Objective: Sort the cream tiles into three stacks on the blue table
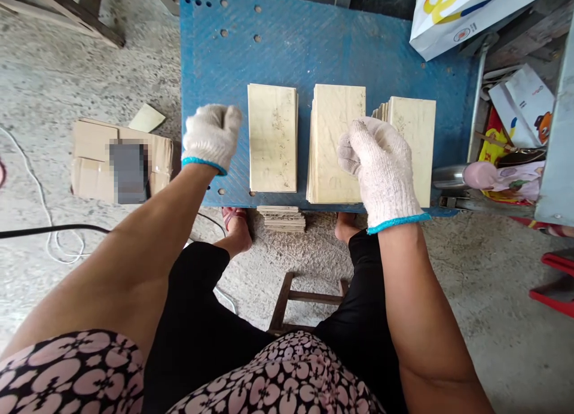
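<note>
Both hands wear white knit gloves with blue cuffs. My left hand (212,135) is closed in a fist over the left part of the blue table, just left of a stack of thin pale wooden boards (272,139). My right hand (379,163) is closed too, fingers curled in, and nothing shows in it. It hovers over the gap between the middle board stack (334,139) and the right board stack (419,145), hiding part of both. Edges of the middle stack's boards fan out on its left side. In the right stack, boards behind the top one lean unevenly.
The blue table (296,49) has holes at its left. More boards (281,218) are piled below its front edge. A white paper bag (448,19) and a pink-capped bottle (475,176) stand right. A cardboard box (94,163) lies left on the floor, near a wooden stool (309,297).
</note>
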The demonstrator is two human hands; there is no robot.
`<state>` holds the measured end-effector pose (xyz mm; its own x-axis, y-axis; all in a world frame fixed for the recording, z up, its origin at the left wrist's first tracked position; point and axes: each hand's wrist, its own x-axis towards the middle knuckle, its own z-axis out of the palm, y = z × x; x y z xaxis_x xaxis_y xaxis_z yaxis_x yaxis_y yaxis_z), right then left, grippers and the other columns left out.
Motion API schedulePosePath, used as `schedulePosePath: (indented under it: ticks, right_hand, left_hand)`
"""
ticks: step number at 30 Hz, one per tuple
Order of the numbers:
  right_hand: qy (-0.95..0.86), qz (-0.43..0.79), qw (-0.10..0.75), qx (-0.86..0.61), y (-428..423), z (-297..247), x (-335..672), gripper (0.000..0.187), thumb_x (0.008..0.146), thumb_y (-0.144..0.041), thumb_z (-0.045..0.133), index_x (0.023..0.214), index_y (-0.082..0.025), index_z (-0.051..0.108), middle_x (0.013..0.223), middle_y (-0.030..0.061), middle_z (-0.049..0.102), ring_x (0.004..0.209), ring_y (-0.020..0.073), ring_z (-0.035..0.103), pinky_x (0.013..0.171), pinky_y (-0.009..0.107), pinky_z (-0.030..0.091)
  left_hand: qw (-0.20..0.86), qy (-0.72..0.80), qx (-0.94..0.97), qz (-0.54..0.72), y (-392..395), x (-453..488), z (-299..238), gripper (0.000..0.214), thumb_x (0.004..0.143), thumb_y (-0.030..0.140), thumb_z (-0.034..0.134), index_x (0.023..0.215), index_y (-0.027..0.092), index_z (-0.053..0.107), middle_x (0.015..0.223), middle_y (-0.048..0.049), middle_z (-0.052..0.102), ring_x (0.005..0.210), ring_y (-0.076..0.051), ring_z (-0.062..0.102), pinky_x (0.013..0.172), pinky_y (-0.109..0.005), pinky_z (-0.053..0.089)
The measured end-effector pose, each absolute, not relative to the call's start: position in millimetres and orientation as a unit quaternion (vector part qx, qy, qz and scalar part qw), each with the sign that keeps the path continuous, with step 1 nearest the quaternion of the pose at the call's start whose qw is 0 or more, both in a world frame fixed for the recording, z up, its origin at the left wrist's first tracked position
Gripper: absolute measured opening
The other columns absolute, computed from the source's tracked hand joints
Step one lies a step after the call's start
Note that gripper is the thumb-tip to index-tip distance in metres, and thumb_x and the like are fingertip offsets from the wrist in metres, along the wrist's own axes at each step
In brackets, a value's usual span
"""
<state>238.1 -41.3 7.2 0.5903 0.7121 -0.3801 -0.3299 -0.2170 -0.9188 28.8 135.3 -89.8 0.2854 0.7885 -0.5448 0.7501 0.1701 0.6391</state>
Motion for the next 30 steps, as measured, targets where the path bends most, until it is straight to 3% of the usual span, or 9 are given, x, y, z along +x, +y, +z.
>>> schedulePosePath:
  ticks: [3,5,8,12,16,22,27,30]
  right_hand:
    - [-0.15,0.435,0.608,-0.647,-43,8,238,0.017,0.084,-0.04,0.066,0.085,-0.024,0.06,0.078,-0.0001,0.059,0.078,0.0153,0.062,0.065,0.027,0.054]
    - [-0.159,0.44,0.605,-0.644,-44,8,237,0.019,0.084,-0.042,0.066,0.084,-0.024,0.06,0.076,-0.0001,0.059,0.078,0.0157,0.062,0.065,0.026,0.054]
    - [-0.17,0.435,0.606,-0.644,-45,6,238,0.021,0.084,-0.044,0.066,0.083,-0.023,0.059,0.074,0.0,0.058,0.075,0.0159,0.061,0.061,0.027,0.053]
    - [-0.186,0.432,0.599,-0.648,-44,7,237,0.023,0.086,-0.045,0.064,0.081,-0.024,0.057,0.073,-0.0001,0.056,0.072,0.016,0.059,0.058,0.027,0.05]
    - [-0.166,0.433,0.608,-0.644,-43,10,236,0.019,0.086,-0.038,0.065,0.079,-0.023,0.057,0.072,0.0001,0.055,0.065,0.0138,0.054,0.056,0.027,0.045]
    - [-0.183,0.433,0.61,-0.638,-44,10,239,0.029,0.08,-0.046,0.071,0.075,-0.024,0.055,0.071,0.0006,0.055,0.062,0.0136,0.049,0.053,0.027,0.041]
    - [-0.153,0.426,0.611,-0.65,-43,12,240,0.033,0.075,-0.045,0.075,0.069,-0.024,0.051,0.069,0.0007,0.053,0.06,0.0137,0.048,0.052,0.028,0.042]
    - [-0.144,0.43,0.625,-0.635,-42,14,240,0.028,0.075,-0.042,0.076,0.073,-0.022,0.057,0.069,0.0012,0.053,0.061,0.0139,0.05,0.053,0.027,0.043]
  left_hand:
    - [0.308,0.547,0.778,0.014,107,9,-92,0.077,0.077,0.072,0.062,0.123,0.011,0.062,0.112,-0.0045,0.065,0.105,-0.02,0.053,0.083,-0.027,0.034]
    - [0.283,0.489,0.823,-0.049,90,0,-97,0.101,0.064,0.066,0.078,0.144,0.014,0.047,0.137,-0.0099,0.052,0.115,-0.029,0.051,0.095,-0.033,0.037]
    - [0.263,0.435,0.854,-0.115,71,-4,-103,0.131,0.05,0.06,0.088,0.157,0.018,0.024,0.157,-0.0155,0.027,0.13,-0.042,0.04,0.106,-0.044,0.036]
    - [0.246,0.464,0.83,-0.187,57,7,-106,0.127,0.06,0.062,0.081,0.16,0.024,0.013,0.163,-0.014,0.009,0.132,-0.045,0.04,0.104,-0.047,0.042]
    - [0.256,0.487,0.809,-0.208,56,15,-109,0.114,0.072,0.058,0.073,0.16,0.027,0.008,0.164,-0.0096,0.008,0.133,-0.042,0.041,0.105,-0.046,0.043]
    - [0.29,0.487,0.805,-0.177,61,9,-119,0.116,0.07,0.053,0.076,0.161,0.025,0.009,0.164,-0.0109,0.008,0.137,-0.043,0.037,0.109,-0.049,0.04]
    - [0.325,0.516,0.789,-0.072,47,3,-125,0.121,0.062,0.046,0.084,0.16,0.024,0.016,0.162,-0.0113,0.017,0.139,-0.042,0.033,0.112,-0.047,0.037]
    - [0.348,0.57,0.743,0.034,20,-8,-129,0.114,0.066,0.048,0.082,0.158,0.02,0.021,0.156,-0.014,0.032,0.133,-0.036,0.044,0.112,-0.044,0.039]
